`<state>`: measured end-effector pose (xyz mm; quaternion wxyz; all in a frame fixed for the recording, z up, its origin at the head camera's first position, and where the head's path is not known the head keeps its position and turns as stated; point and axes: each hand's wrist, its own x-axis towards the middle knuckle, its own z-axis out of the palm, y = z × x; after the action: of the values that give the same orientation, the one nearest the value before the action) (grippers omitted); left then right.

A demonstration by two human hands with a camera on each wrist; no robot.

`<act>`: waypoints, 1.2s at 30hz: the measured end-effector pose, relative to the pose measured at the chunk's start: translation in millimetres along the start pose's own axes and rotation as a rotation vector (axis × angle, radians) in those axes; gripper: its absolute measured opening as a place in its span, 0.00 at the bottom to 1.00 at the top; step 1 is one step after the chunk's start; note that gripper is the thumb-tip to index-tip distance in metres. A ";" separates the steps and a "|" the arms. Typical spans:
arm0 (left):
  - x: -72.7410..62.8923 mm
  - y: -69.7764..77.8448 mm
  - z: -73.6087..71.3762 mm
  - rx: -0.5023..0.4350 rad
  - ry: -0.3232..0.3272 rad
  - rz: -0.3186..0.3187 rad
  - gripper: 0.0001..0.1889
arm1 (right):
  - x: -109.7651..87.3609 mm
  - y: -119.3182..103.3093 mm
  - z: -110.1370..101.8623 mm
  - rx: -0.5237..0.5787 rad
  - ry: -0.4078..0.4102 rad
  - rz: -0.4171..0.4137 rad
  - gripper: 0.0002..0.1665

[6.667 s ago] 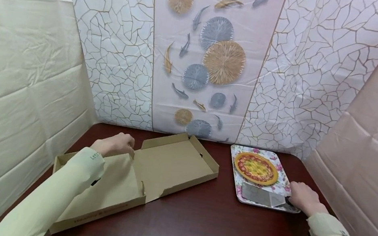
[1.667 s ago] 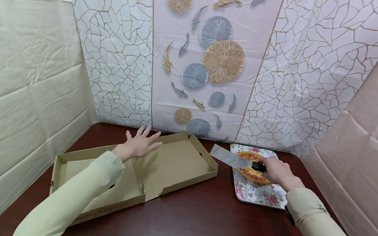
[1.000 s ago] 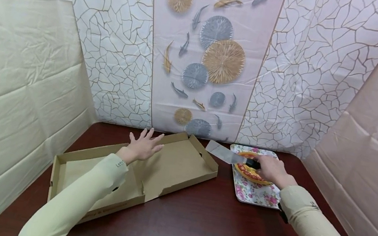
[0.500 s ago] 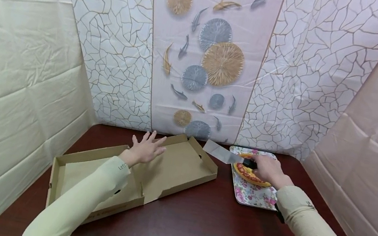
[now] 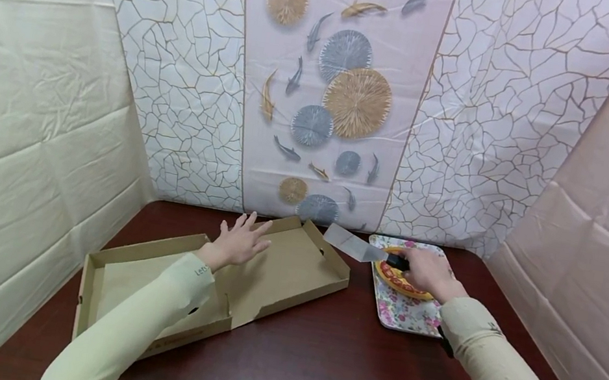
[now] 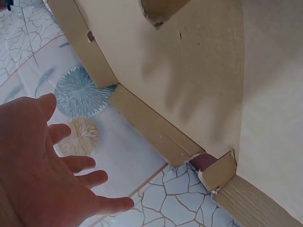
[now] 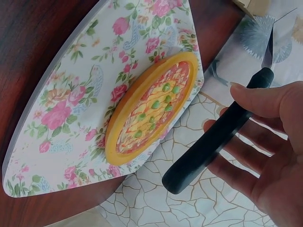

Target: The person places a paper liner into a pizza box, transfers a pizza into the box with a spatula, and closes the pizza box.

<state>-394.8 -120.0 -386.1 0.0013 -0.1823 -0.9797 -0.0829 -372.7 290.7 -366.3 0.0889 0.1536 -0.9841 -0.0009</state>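
Observation:
My left hand (image 5: 239,246), fingers spread wide and holding nothing, hovers over the fold of an opened cardboard pizza box (image 5: 292,273). In the left wrist view the same hand (image 6: 52,165) appears beside the box's side flaps (image 6: 151,127). With my right hand (image 5: 428,273) I grip the black handle (image 7: 213,137) of a metal spatula. Its flat blade (image 5: 352,244) points left, between the tray and the box lid. Below the right hand lies a pizza (image 7: 154,109) with an orange-yellow crust on a floral tray (image 7: 57,118); the hand partly hides it in the head view.
A light sheet (image 5: 138,277) lines the left half of the box. The dark red-brown table (image 5: 302,360) carries box and tray. Patterned cloth (image 5: 188,100) hangs behind, with pale cloth walls on both sides.
The spatula, earlier resting on the tray, has been lifted and carried left over the pizza. My left hand has moved right from the box's back edge, its fingers now spread.

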 end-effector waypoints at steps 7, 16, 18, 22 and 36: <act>2.7 4.8 2.7 0.027 0.000 -0.003 0.30 | 1.2 -2.7 -2.2 0.004 0.007 -0.009 0.14; 4.8 13.6 3.3 0.035 -0.001 -0.007 0.33 | 3.9 -8.7 -3.4 0.008 0.023 -0.012 0.14; 5.4 15.7 3.7 0.037 0.000 -0.003 0.33 | 3.8 -10.6 -3.8 0.008 0.030 -0.015 0.16; 6.9 19.2 5.2 0.044 0.012 0.008 0.33 | 4.0 -14.4 -4.7 0.016 0.038 -0.024 0.20; 12.9 28.2 10.3 0.051 0.039 0.029 0.32 | 12.6 -18.6 -3.0 0.032 0.036 -0.019 0.05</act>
<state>-396.6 -87.8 -391.2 0.0264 -0.1946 -0.9786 -0.0615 -378.3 269.3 -361.7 0.1042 0.1643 -0.9807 0.0167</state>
